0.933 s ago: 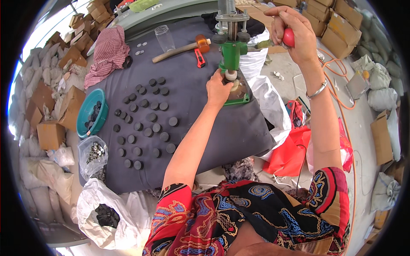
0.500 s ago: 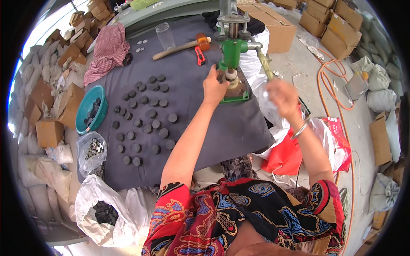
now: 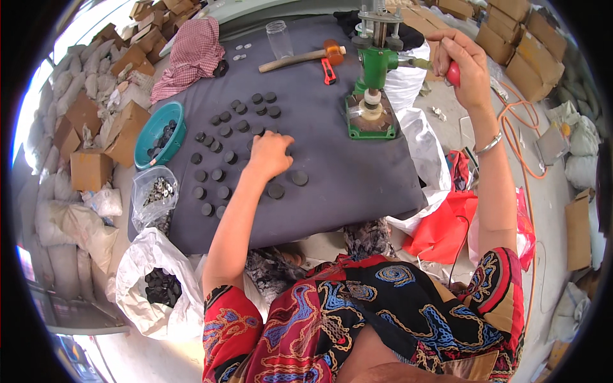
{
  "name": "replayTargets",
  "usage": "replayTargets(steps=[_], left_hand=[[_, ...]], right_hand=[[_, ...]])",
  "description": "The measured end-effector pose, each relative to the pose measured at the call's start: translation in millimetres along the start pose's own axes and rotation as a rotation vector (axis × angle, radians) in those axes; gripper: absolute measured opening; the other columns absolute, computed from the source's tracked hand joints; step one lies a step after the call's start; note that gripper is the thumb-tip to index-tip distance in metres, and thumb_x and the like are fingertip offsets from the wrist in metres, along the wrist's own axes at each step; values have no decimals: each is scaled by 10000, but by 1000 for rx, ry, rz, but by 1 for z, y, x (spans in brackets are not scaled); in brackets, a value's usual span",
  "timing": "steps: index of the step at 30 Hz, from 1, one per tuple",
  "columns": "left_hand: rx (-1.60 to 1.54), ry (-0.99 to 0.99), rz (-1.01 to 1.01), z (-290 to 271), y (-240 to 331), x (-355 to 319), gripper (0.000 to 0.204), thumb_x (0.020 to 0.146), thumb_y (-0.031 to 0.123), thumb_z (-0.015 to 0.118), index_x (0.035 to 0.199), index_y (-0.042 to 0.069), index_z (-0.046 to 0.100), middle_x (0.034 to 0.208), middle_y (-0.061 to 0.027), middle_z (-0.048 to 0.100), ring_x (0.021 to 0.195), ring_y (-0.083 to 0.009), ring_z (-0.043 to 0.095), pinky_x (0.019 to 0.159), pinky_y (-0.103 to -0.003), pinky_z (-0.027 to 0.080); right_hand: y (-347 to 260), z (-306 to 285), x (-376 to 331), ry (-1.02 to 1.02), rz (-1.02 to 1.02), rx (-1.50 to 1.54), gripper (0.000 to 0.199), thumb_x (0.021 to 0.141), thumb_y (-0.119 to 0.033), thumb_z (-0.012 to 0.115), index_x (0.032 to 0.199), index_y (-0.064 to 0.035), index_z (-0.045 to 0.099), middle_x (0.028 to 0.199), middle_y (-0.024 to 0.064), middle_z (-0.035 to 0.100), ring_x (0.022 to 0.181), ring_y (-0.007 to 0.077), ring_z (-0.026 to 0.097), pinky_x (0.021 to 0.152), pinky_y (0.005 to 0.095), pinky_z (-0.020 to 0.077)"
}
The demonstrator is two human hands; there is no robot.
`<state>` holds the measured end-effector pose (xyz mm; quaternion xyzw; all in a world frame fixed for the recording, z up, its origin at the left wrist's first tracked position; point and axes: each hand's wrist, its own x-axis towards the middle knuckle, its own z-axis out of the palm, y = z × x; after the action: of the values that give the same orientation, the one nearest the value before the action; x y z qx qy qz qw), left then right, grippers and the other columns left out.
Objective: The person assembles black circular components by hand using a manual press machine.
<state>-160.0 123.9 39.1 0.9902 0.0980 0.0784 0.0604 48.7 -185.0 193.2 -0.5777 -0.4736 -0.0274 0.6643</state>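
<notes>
My left hand is low over the cloth-covered table among several black round discs. Its thumb and fingers are closed about a dark disc, mostly hidden by the hand. Raised at the right, my right hand grips the lever handle, whose red end shows under the fingers. The lever belongs to a green hand press at the table's far right. Below its ram, a pale round fixture sits on the green-edged base; whether a disc lies in it, I cannot tell.
Behind the discs lie a mallet, a red utility knife and a clear jar. A teal basin and a plastic tub of small parts line the left edge. An orange hose crosses the floor.
My left hand has left the press fixture and come down leftward to the discs. My right hand has risen with the lever, which has swung up. The whole view has shifted.
</notes>
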Motion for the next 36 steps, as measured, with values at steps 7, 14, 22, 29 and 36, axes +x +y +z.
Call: replayTargets(steps=[7, 14, 22, 29, 36], left_hand=[[2, -41, 27, 37, 5, 18, 360, 694, 46, 635, 1054, 29, 650, 986, -179, 654, 962, -358, 593, 873, -433, 465], [-322, 280, 62, 72, 39, 65, 393, 686, 44, 674, 1076, 14, 638, 1020, -181, 657, 1001, -352, 582, 873, -425, 476], [-615, 438, 5, 71, 77, 106, 536, 664, 78, 732, 1174, 12, 580, 907, -169, 681, 781, -295, 667, 712, -355, 525], [-478, 393, -5, 60, 118, 132, 586, 653, 96, 739, 1190, -23, 538, 940, -169, 679, 842, -318, 655, 803, -398, 501], [-659, 439, 9, 78, 128, 145, 641, 652, 72, 744, 1237, -30, 500, 989, -186, 680, 901, -328, 655, 821, -397, 500]], right_hand=[[-5, 0, 15, 0, -22, 121, 271, 923, -137, 465, 1017, 70, 613, 582, 27, 507, 539, 101, 471, 525, 238, 390], [-2, -5, 26, 7, 8, 77, 319, 949, -164, 439, 1080, 95, 572, 587, 7, 452, 543, 100, 426, 537, 246, 387], [-8, -4, 31, -8, 16, 100, 334, 949, -167, 427, 1089, 102, 568, 585, 14, 450, 538, 101, 426, 522, 248, 390], [-7, -6, 32, -11, 22, 107, 345, 949, -167, 410, 1086, 105, 571, 580, 15, 444, 540, 104, 428, 517, 251, 393], [-8, -3, 33, 4, 12, 100, 340, 941, -153, 406, 1079, 110, 570, 579, 18, 444, 540, 113, 425, 526, 257, 398]])
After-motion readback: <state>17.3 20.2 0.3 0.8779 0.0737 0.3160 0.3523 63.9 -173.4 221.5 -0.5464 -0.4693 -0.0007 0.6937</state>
